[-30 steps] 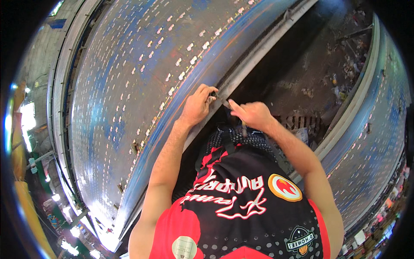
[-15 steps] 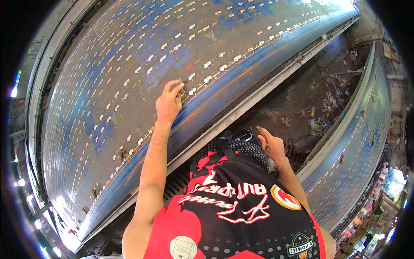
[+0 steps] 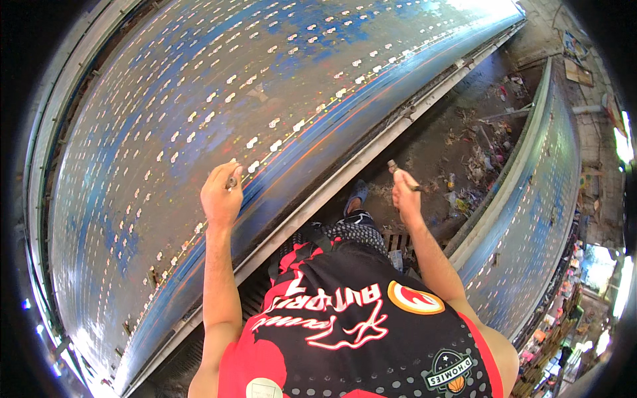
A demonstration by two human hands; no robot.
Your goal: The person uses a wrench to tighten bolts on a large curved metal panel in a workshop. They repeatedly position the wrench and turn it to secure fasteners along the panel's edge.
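Note:
My left hand (image 3: 222, 196) is closed over the near edge strip of a long grey-blue table (image 3: 219, 146). A small round-ended metal piece (image 3: 231, 182) shows between its fingers, and the hand hides the rest of it. Rows of small white shapes (image 3: 252, 142) cover the tabletop, some just beyond my fingertips. My right hand (image 3: 406, 196) is raised over the gap beside the table. Its fingers wrap round a short brownish rod (image 3: 393, 166) with a thicker end, which sticks out above the fingers.
A pale rail (image 3: 371, 142) runs along the table's near side. At the right stands a second long table (image 3: 524, 219) with similar white shapes. Litter (image 3: 481, 172) lies on the dark floor between them. Small metal pieces (image 3: 154, 275) stand along the first table's edge strip.
My left hand has moved back toward me and to the left in the picture. The right hand has risen away from my lap, still with the rod. The whole view has shifted somewhat.

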